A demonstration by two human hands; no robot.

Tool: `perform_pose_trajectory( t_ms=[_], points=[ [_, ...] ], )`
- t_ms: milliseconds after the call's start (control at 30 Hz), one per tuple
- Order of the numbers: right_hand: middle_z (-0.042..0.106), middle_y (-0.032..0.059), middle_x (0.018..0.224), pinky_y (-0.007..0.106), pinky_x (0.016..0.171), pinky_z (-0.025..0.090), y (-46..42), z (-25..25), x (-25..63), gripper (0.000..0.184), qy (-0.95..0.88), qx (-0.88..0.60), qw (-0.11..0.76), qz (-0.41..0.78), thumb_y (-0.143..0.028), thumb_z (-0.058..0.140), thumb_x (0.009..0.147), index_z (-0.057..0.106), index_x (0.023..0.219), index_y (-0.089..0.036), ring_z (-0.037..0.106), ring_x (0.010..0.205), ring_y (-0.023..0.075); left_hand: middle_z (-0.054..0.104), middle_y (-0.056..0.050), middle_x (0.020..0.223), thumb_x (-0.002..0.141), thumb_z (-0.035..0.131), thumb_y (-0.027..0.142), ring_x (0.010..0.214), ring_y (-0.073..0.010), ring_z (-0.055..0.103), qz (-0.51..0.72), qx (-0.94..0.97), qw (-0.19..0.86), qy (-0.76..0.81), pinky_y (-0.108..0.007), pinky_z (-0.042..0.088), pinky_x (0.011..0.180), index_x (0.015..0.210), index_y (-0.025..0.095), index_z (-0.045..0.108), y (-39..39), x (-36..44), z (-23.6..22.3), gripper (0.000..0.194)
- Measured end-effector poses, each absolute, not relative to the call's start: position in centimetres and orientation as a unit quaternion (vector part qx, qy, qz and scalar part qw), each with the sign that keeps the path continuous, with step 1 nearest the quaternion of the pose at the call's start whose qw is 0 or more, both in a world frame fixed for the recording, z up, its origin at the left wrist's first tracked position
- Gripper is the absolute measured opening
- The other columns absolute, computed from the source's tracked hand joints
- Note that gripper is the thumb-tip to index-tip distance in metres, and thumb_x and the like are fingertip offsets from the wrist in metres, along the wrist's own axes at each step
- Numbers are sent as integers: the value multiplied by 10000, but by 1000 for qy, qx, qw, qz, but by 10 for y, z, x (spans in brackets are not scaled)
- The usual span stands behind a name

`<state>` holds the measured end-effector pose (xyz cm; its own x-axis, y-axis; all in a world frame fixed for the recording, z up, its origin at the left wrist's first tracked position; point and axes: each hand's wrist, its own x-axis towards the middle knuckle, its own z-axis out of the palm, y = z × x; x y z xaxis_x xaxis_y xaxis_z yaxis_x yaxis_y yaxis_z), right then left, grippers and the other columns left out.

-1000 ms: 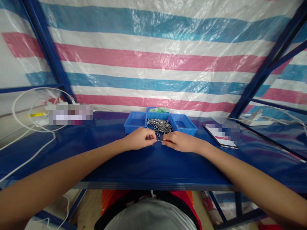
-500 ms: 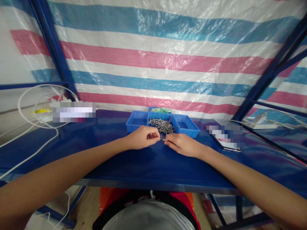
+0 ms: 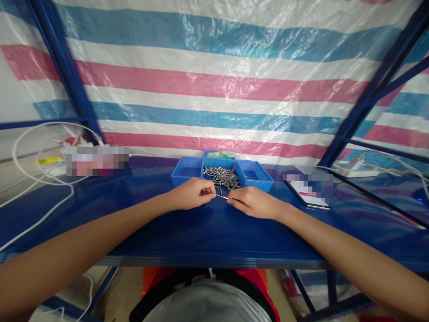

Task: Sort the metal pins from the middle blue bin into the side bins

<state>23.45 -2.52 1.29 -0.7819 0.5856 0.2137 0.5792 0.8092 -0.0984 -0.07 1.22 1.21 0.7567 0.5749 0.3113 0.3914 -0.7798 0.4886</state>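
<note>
A slim silver metal pin (image 3: 221,196) spans the small gap between my hands, thinner on its left part and thicker on its right. My left hand (image 3: 193,193) pinches the left end between thumb and forefinger, the other fingers curled in. At the right end, my right hand (image 3: 253,201) has thumb and fingers closed on it; the tip is hidden there. Just beyond my hands lies a heap of similar silver metal pins (image 3: 223,176), in and spilling from the front of a blue middle bin (image 3: 219,163).
Blue bins flank the heap, a left bin (image 3: 187,166) and a right bin (image 3: 256,173). Behind sits a bin with green material (image 3: 219,154). A phone (image 3: 306,193) lies right on the blue table (image 3: 214,237). White cables (image 3: 40,183) loop at left, beside a blurred-out device (image 3: 97,161).
My hands have drawn slightly apart, and more of the pin shows between them. The whole view has shifted slightly.
</note>
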Motion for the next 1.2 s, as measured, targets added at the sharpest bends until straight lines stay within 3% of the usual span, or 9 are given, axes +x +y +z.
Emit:
perform_pose_trajectory(
  t_ms=[233,433,667,833,1200],
  points=[
    [577,24,708,252,633,394,-30,18,233,278,-944,-298,140,2,-272,368,988,571,843,-150,548,633,128,620,14,679,827,544,226,594,-93,542,196,919,204,273,-171,382,575,798,141,620,12,1,9,117],
    [667,63,956,265,735,464,-38,15,229,230,-949,-250,186,33,-303,423,977,567,1097,-169,632,815,150,653,-2,748,844,530,186,635,-97,552,179,936,187,240,-172,369,606,849,142,662,8,5,9,140],
    [633,24,758,244,658,444,-38,16,228,211,-935,-292,200,18,-297,459,953,565,1070,-158,607,694,136,672,-16,801,870,523,180,676,-104,574,184,943,171,219,-171,382,642,862,135,665,7,5,10,150],
    [617,12,735,228,637,424,-34,15,232,192,-930,-307,203,23,-297,472,946,560,1049,-161,590,660,122,688,-29,855,884,512,194,743,-114,605,187,942,181,212,-171,399,691,879,139,667,8,5,10,164],
    [619,30,743,234,648,413,-37,20,230,280,-926,-322,195,11,-363,388,982,577,975,-156,595,683,137,670,6,778,818,547,208,664,-110,582,155,946,138,250,-178,370,627,879,185,680,8,3,8,148]
  ],
)
